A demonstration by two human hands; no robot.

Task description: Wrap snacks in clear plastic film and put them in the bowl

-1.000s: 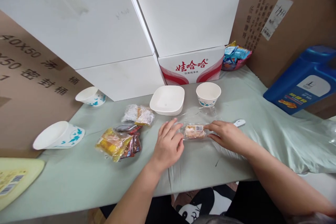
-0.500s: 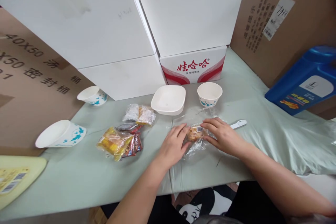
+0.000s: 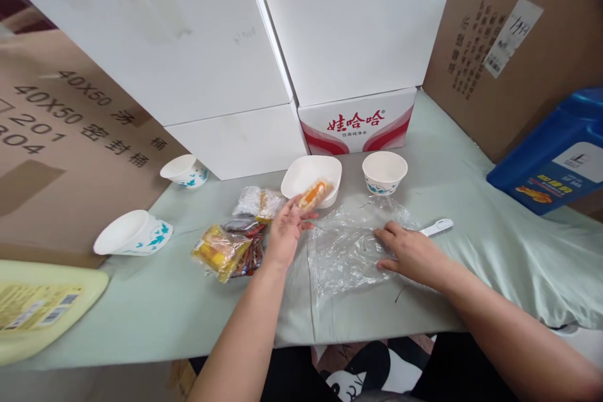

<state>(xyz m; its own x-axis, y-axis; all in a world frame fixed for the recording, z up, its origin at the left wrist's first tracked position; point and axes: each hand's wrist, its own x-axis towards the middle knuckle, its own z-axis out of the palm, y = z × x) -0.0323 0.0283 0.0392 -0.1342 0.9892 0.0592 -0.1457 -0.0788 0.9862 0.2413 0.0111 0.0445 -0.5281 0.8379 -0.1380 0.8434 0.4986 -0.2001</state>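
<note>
My left hand [image 3: 288, 230] is closed on a small packaged snack [image 3: 315, 195] with an orange label, held up in front of the white square bowl [image 3: 301, 166]. Beneath my right hand [image 3: 407, 251] lies a crumpled clear plastic bag [image 3: 346, 257], spread flat on the green cloth. The fingers of that hand are apart and rest on the bag's right side. Just past them is a white plastic handle [image 3: 437, 227], its other end hidden. Left of my left hand sits a pile of wrapped snacks, with a yellow packet [image 3: 219, 251] in front and a clear-wrapped packet [image 3: 257, 201] behind.
A paper bowl with blue leaves [image 3: 384, 173] stands at the back right. Two similar paper bowls [image 3: 129, 232] tilt at the left, near a cardboard box [image 3: 56, 151]. White cartons [image 3: 358, 31] line the back. A blue bottle [image 3: 546, 151] leans at right; a yellow container [image 3: 47, 311] lies front left.
My left hand has lifted the snack off the plastic bag and carried it left and back toward the square bowl. The bag now lies spread out. My right hand stays beside it, lower.
</note>
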